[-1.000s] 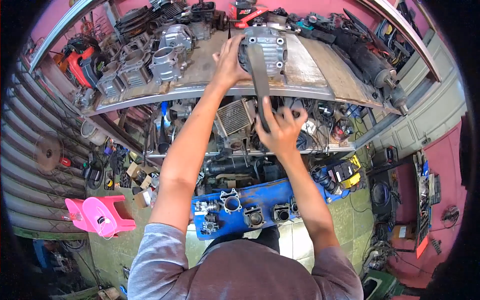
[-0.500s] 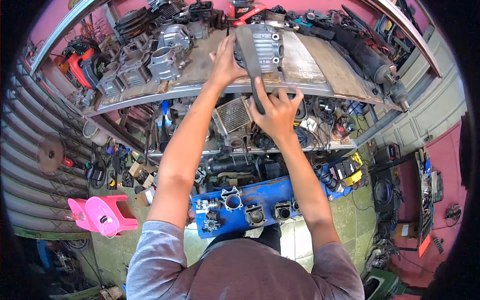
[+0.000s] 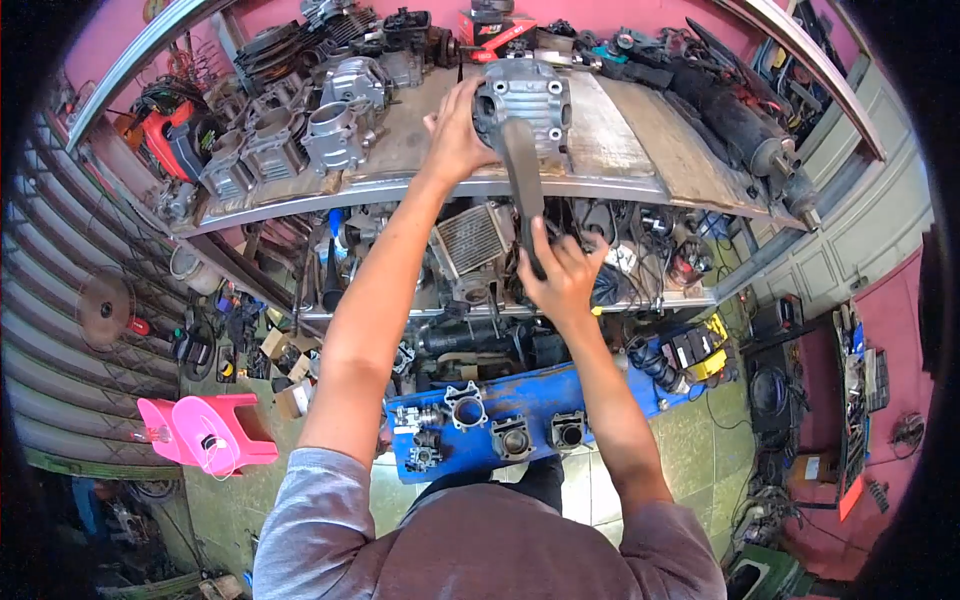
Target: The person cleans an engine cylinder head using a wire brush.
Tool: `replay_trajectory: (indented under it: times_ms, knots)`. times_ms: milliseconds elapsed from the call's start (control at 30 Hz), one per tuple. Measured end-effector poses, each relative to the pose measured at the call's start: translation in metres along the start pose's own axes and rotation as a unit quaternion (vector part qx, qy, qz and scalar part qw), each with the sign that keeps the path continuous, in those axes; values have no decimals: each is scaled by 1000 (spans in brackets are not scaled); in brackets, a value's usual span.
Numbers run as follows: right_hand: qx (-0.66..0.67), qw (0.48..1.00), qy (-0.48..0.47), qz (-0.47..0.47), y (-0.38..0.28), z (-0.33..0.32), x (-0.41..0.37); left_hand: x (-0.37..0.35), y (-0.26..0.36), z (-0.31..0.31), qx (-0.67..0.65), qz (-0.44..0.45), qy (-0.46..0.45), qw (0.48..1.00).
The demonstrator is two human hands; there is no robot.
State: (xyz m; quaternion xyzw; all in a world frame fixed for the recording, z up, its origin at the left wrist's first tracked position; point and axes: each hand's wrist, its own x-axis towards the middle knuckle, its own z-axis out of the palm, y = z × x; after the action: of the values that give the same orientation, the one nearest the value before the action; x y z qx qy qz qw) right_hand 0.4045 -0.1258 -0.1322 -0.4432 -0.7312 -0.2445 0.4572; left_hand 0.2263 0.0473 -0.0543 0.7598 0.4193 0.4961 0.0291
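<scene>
A grey metal engine cylinder head (image 3: 535, 100) stands on the wooden shelf top (image 3: 610, 125). Wrapped around its left side is my left hand (image 3: 460, 135), the thumb low on the near edge. In my right hand (image 3: 565, 275) is a long dark brush-shaped tool (image 3: 522, 170), broad at the far end and narrow at the handle. Its broad end lies across the front of the cylinder head in view; bristles, if any, are hidden. My right index finger stretches along the handle while the other fingers curl loosely.
Engine cylinders (image 3: 335, 135) crowd the shelf's left side, and an exhaust muffler (image 3: 740, 125) lies on the right. Below, a radiator (image 3: 470, 240) rests on the lower shelf. A blue bench (image 3: 480, 385) near my body bears several engine parts; a pink stool (image 3: 245, 430) stands left.
The brush-shaped tool and my right hand have come down toward me, uncovering more of the cylinder head. My left hand keeps its hold with little movement.
</scene>
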Motion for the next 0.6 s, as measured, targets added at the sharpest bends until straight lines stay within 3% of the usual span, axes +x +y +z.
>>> replay_trajectory:
  times_ms: [233,400,600]
  knots:
    - [-19,998,51,9,0,-1,55,-1,3,-3,-2,0,-2,1000]
    - [-1,999,7,31,-4,-2,-9,5,-1,-1,0,-12,-4,1000]
    - [-29,998,59,19,12,3,53,2,0,-2,-5,-13,-7,1000]
